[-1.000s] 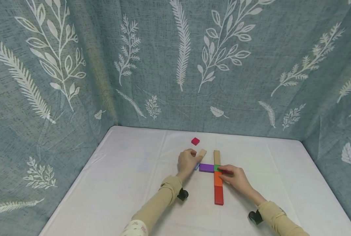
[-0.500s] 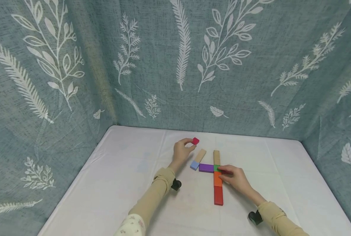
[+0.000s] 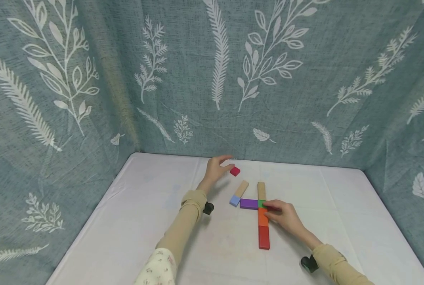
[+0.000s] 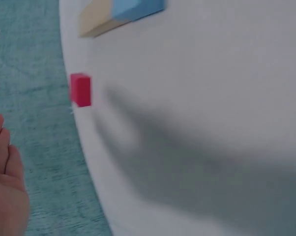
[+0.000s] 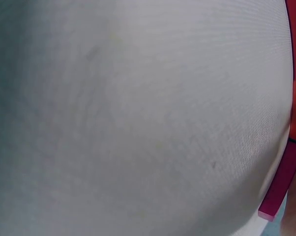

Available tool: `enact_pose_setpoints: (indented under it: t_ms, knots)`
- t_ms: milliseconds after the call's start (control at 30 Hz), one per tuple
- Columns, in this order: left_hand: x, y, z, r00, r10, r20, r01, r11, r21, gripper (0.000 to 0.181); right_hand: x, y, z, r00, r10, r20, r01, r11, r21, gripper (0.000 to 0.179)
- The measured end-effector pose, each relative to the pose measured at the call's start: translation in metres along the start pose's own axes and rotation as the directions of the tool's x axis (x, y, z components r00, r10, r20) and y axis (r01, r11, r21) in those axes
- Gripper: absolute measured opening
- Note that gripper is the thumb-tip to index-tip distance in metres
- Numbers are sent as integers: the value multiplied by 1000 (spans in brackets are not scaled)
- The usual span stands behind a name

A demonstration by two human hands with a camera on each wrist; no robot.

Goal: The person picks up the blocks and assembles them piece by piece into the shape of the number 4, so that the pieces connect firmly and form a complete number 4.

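Note:
At the back of the table my left hand (image 3: 216, 169) hovers with thumb and fingers spread apart, holding nothing. Just beside its thumb lies a small red block (image 3: 235, 171); the left wrist view shows a gap between the fingers and this block (image 4: 81, 90). My right hand (image 3: 287, 215) pinches a dark magenta block (image 5: 281, 183) against the right side of a column of blocks. That column runs from a wooden block (image 3: 261, 190) through a green block (image 3: 261, 204) and an orange block (image 3: 263, 217) to a red oblong block (image 3: 264, 237). A purple block (image 3: 249, 204) extends left from the green one.
A slanted pair, a wooden block (image 3: 242, 189) and a light blue block (image 3: 235, 200), lies left of the column by the purple block's end. White cloth covers the table (image 3: 169, 221). A blue-green leaf-patterned curtain (image 3: 197, 79) stands along its back and sides.
My left hand left the slanted pair, reached the small red block, then lifted away up and left with its fingers spread wider. The right hand has stayed in place.

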State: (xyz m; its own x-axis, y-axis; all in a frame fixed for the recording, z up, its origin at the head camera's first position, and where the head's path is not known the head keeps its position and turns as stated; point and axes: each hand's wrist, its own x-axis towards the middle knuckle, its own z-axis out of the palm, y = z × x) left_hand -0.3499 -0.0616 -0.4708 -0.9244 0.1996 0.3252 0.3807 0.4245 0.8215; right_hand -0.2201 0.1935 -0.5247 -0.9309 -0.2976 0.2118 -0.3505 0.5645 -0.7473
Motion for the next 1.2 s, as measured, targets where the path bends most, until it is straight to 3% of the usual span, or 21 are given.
enact_pose_setpoints:
  t_ms: [200,433,500,567,600,700,733,800,833,867,967,1067,1100,1200]
  knots:
    - [14,5,0,996,-50,71,49,999,13,39,0,1,-2,1000,3,-4,-3,1000,-5,35]
    - [9,-10,13,982,-111,150,100,992,80,40,1,1,-3,1000,-4,-8,4,1000,2,35]
    - [8,-18,16,984,-92,151,78,992,95,40,2,0,-4,1000,-7,-11,7,1000,7,35]
    - [16,-53,28,990,-5,140,-7,996,88,42,2,-1,-4,1000,-17,-11,17,1000,2,35]
    - [21,-71,35,990,6,142,-21,995,101,43,2,-1,-4,1000,-22,-10,22,1000,2,35]
    - [47,-148,70,990,102,99,-118,976,181,47,2,-2,-5,999,-31,-10,31,1000,-3,34]
    - [58,-179,84,990,107,97,-124,972,199,48,2,-3,-5,999,-34,-12,33,999,-7,34]
    - [74,-217,105,991,88,99,-111,960,259,50,2,-3,-5,999,-36,-18,36,999,-2,34]
    - [80,-238,115,990,118,83,-137,951,277,50,2,-2,-5,999,-37,-20,37,999,0,34]
    - [86,-255,123,987,140,81,-158,946,282,51,2,-1,-5,999,-43,-21,43,999,0,34]
    - [96,-283,136,984,157,81,-174,939,298,49,2,1,-4,999,-45,-21,45,999,4,34]
    - [92,-274,132,983,163,87,-182,934,308,46,2,3,-4,999,-40,-20,40,999,7,34]
    - [87,-260,127,983,156,96,-178,932,315,45,2,3,-3,999,-35,-20,35,999,8,34]
    - [62,-184,98,986,103,131,-140,937,321,40,2,3,-3,999,-29,-21,30,1000,10,34]
